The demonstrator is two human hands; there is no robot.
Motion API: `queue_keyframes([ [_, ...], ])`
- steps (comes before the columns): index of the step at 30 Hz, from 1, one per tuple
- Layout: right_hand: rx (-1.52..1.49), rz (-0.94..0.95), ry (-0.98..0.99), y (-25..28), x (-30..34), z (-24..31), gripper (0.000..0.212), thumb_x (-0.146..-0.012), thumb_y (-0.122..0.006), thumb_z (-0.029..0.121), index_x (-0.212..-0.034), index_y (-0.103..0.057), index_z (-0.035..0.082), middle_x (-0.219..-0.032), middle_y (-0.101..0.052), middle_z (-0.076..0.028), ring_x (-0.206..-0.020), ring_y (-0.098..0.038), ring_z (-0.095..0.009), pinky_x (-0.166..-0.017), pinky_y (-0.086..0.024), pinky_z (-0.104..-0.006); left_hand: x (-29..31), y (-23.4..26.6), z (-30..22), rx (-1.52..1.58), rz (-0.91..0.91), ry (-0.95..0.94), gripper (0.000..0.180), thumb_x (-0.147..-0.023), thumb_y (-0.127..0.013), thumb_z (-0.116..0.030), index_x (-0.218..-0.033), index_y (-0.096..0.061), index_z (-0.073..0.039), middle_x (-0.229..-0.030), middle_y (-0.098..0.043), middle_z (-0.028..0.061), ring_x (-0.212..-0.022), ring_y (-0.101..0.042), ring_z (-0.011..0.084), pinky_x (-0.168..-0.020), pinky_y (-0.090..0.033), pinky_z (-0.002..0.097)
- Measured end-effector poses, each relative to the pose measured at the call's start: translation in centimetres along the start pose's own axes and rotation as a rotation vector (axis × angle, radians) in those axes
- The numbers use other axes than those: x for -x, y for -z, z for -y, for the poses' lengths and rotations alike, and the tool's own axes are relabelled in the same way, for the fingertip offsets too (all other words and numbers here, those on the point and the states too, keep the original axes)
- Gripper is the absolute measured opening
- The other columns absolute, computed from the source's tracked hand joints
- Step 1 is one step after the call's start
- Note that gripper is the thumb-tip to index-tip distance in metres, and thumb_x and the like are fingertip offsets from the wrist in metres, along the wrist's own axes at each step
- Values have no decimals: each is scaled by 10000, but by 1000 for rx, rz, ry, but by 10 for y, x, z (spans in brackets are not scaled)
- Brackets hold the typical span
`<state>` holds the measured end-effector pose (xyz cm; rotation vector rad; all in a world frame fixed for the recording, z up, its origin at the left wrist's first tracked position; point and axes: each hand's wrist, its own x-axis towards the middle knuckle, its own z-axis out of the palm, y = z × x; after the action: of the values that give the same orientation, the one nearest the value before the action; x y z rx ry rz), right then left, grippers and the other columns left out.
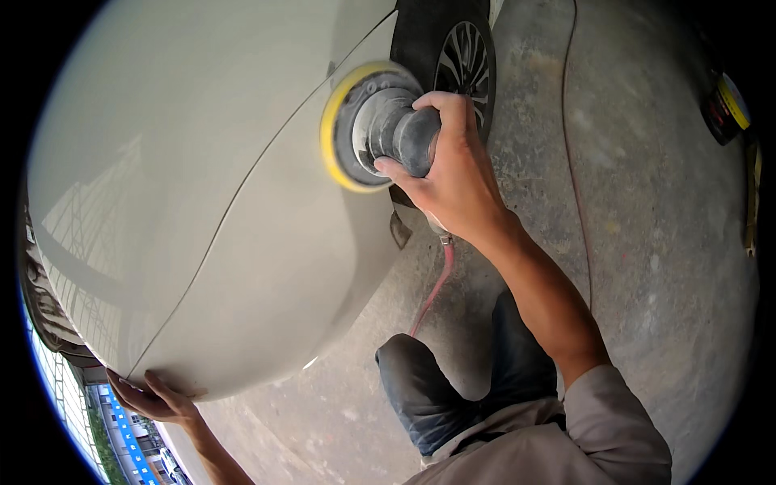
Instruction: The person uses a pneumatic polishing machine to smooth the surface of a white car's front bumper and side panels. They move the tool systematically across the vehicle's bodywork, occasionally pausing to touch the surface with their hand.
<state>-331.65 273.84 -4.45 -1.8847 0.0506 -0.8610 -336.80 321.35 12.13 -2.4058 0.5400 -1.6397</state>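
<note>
My right hand (453, 166) grips the grey body of a round air sander (380, 125). Its yellow pad (330, 133) is pressed flat against the pale beige car body panel (202, 202), close to the rear wheel arch. A red air hose (436, 283) hangs down from the sander below my wrist. My left hand (153, 396) rests with spread fingers on the lower edge of the same panel, at the bottom left. A thin seam line runs diagonally across the panel.
A black tyre with a spoked alloy wheel (462, 61) sits just behind the sander. The concrete floor (647, 242) is dusty, with a thin cable (570, 162) lying across it. A yellow and black object (727, 105) lies at the far right. My bent knee (420, 380) is below.
</note>
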Motion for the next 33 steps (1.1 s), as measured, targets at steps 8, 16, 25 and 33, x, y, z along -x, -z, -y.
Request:
queue_keyframes([
  [8,-5,-7,64,-3,4,7,672,-758,-870,141,-1235,-410,36,-1156,-478,-162,-656,-662,-202,-609,-587,-329,2,0,2,-14,12,17,598,-1017,-529,-407,-1488,-452,-46,-1458,-453,199,-1322,-430,351,-1033,-430,535],
  [16,-35,16,27,-2,3,4,670,-759,-875,167,-1228,-416,35,-1150,-476,-151,-702,-664,-206,-627,-585,-336,2,-3,2,-16,-7,25,624,-1006,-525,-449,-1489,-457,-61,-1449,-467,186,-1321,-433,337,-1031,-422,532],
  [25,0,-5,42,-1,1,-1,686,-758,-874,163,-1242,-408,28,-1154,-480,-150,-676,-649,-195,-608,-576,-345,3,-2,0,-34,-6,39,606,-1011,-522,-439,-1489,-459,-71,-1444,-473,178,-1314,-446,336,-1015,-440,533],
  [33,-43,58,50,-1,3,9,672,-776,-857,154,-1252,-403,18,-1170,-477,-164,-699,-653,-220,-650,-575,-340,0,-1,-2,-10,-17,25,600,-1008,-526,-440,-1485,-462,-83,-1447,-466,183,-1315,-447,335,-1001,-450,549],
])
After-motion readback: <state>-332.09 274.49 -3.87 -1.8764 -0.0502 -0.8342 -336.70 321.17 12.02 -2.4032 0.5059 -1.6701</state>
